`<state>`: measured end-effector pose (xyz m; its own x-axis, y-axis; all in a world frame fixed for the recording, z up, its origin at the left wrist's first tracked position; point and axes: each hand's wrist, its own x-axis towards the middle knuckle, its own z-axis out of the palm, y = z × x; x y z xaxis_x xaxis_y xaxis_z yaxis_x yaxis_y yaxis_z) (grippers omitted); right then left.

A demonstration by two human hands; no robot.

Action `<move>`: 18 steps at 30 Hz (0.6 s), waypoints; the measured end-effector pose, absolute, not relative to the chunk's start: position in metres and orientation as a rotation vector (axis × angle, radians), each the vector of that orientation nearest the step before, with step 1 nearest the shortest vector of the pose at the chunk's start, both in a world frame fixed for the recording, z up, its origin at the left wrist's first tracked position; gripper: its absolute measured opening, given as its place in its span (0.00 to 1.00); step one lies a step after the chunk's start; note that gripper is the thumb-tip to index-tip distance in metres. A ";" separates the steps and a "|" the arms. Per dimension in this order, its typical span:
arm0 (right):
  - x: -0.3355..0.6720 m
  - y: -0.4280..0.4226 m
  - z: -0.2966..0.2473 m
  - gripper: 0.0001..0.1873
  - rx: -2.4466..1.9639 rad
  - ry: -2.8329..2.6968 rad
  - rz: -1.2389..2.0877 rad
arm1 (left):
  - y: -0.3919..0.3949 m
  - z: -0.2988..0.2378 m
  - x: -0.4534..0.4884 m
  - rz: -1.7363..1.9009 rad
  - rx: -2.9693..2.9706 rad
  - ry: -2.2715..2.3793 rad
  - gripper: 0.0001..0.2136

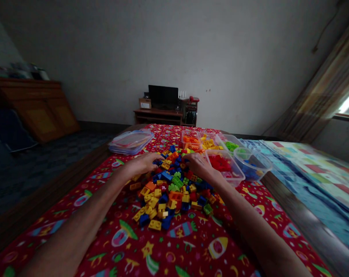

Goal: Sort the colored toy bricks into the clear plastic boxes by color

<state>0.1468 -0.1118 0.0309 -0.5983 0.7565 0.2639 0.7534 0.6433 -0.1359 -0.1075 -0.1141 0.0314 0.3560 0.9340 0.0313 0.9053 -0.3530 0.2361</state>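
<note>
A loose heap of toy building bricks (177,184) in yellow, blue, green, orange and red lies on the table. My left hand (145,162) reaches into the heap's far left side, fingers stretched out and apart among the bricks, holding nothing I can see. On the far right side, my right hand (197,163) points down into the heap with its fingers curled. Its fingertips are partly hidden, and what they pinch cannot be made out. Close to my right wrist stands a clear plastic box (237,177) with red bricks (220,163) in it.
Further clear containers hold orange bricks (191,140), yellow bricks (210,144) and green bricks (231,146). A round tub (262,169) contains blue ones. Stacked lids (131,141) lie at the far left. A red patterned cloth (128,234) covers the table; a bed (304,173) adjoins its right side.
</note>
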 end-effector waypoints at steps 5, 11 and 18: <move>0.157 -0.116 0.033 0.11 -1.173 -2.450 0.000 | -0.122 0.044 -0.099 0.222 2.360 1.605 0.13; 0.161 -0.124 0.035 0.10 -1.065 -2.408 -0.004 | -0.141 0.048 -0.080 0.322 2.363 1.411 0.12; 0.150 -0.135 0.041 0.13 -0.932 -2.394 0.290 | -0.136 0.048 -0.070 0.599 2.117 1.372 0.14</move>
